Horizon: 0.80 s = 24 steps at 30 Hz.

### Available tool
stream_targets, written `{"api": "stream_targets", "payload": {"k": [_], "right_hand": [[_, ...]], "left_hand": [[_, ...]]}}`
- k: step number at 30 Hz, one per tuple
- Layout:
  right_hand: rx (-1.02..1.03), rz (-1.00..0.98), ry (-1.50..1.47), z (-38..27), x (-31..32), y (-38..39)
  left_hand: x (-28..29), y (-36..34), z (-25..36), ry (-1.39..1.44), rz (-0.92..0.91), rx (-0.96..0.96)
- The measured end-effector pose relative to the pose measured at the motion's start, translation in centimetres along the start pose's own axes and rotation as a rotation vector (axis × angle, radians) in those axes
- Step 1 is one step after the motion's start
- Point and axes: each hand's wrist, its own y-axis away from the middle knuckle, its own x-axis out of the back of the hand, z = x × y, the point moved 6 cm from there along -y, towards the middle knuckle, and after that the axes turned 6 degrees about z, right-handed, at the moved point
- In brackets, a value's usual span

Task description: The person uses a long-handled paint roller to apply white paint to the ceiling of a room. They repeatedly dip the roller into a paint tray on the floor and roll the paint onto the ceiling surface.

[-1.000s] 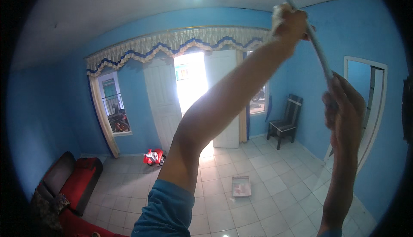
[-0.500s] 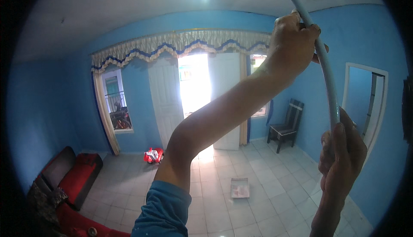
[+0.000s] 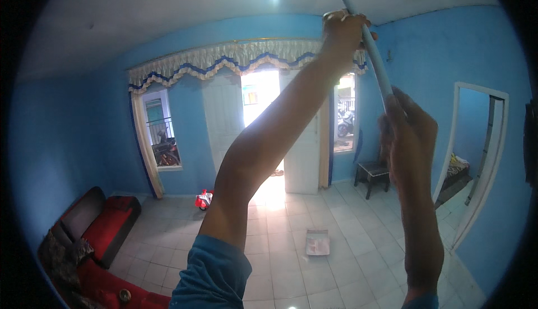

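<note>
A pale pole (image 3: 377,62) slants through the upper right, between the two hands and on past the top edge, so its far end is out of view. The left hand (image 3: 343,27), higher up, has its grip closed around the pole. The right hand (image 3: 412,124) grips it lower down, thumb side uppermost; the pole's near end is hidden there. Both arms are raised, the left reaching across in front of the door (image 3: 302,152).

Below, well apart from the hands, a shallow, pale, roughly rectangular tray (image 3: 318,233) lies on the tiled floor (image 3: 336,281). Pinkish and whitish patches show within its rim, too small to tell what they are. A dark chair (image 3: 372,170) stands by the wall, partly behind the right arm. A red and white toy (image 3: 204,199) sits on the floor beside the left arm, near a red and black sofa (image 3: 109,227).
</note>
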Motion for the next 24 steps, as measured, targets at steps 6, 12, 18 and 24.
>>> {"api": "stream_targets", "payload": {"k": [6, 12, 18, 24], "right_hand": [[0.148, -0.003, 0.082, -1.7, 2.0, 5.6], [-0.014, -0.050, 0.069, -1.4, -1.5, 2.1], [-0.023, -0.047, 0.067, -0.3, -2.1, 0.2], [0.031, 0.035, -0.026, -2.9, 3.1, 7.0]], "left_hand": [[0.0, 5.4, 3.3, -0.018, -0.070, -0.053], [1.9, 2.0, 3.0, 0.014, 0.088, 0.007], [2.1, 0.6, 2.1, -0.021, 0.096, 0.050], [-1.3, 6.6, 5.6, -0.065, -0.071, -0.081]]}}
